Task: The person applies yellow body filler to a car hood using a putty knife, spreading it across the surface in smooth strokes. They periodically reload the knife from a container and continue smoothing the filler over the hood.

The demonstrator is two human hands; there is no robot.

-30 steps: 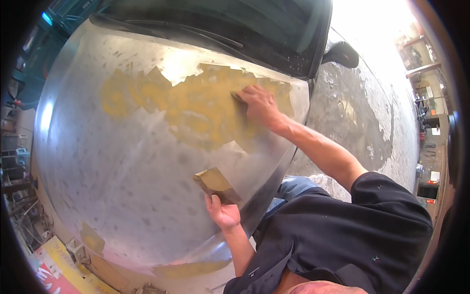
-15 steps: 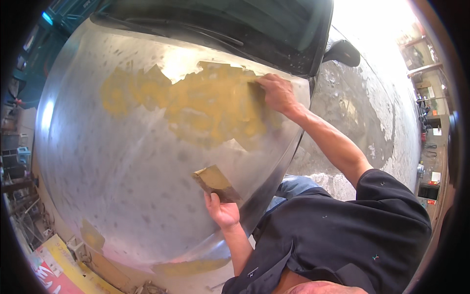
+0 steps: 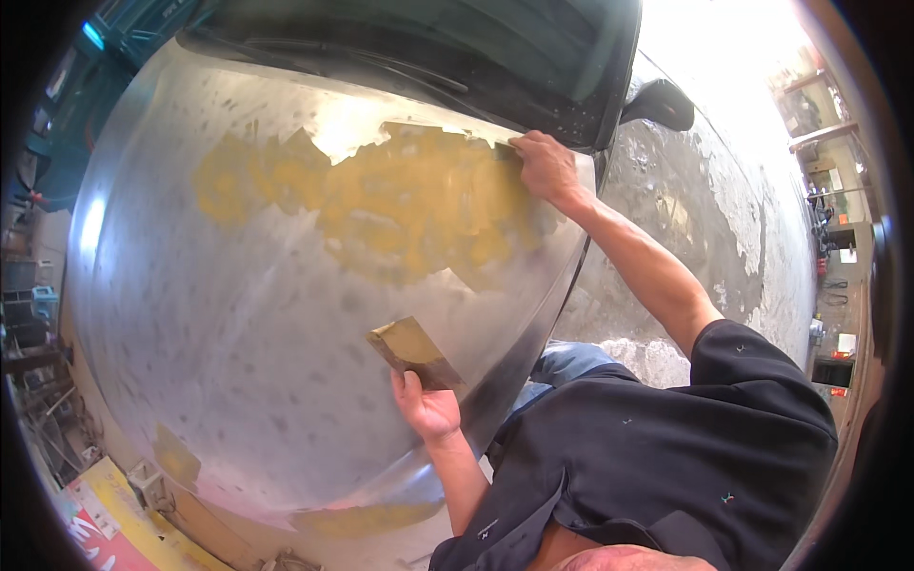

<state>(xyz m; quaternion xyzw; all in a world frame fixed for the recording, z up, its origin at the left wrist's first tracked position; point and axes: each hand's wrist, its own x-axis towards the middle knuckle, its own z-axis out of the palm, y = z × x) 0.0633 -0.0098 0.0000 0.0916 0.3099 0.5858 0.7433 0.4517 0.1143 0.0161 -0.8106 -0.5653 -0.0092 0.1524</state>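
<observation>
In the lower middle, my left hand [image 3: 426, 406] grips a flat, square putty board [image 3: 413, 344] by its near edge, thumb on top. Yellowish filler coats part of the board's face. My right hand [image 3: 550, 171] is at the far right of a bare-metal car hood [image 3: 257, 314], close to the windshield base. Its fingers are pinched together at the filler's edge; what they hold is hidden, with only a thin dark edge beside the fingertips. A broad, uneven patch of yellow filler [image 3: 400, 205] covers the upper part of the hood.
The windshield [image 3: 457, 38] with its wiper [image 3: 381, 67] borders the hood's far side. A side mirror [image 3: 662, 105] juts out at the right. Smaller filler patches [image 3: 367, 519] mark the near edge. Cluttered shelves [image 3: 838, 228] stand at the far right.
My right hand has moved slightly toward the windshield and to the right along the filler's edge. The left hand and its board have shifted a little leftward in view.
</observation>
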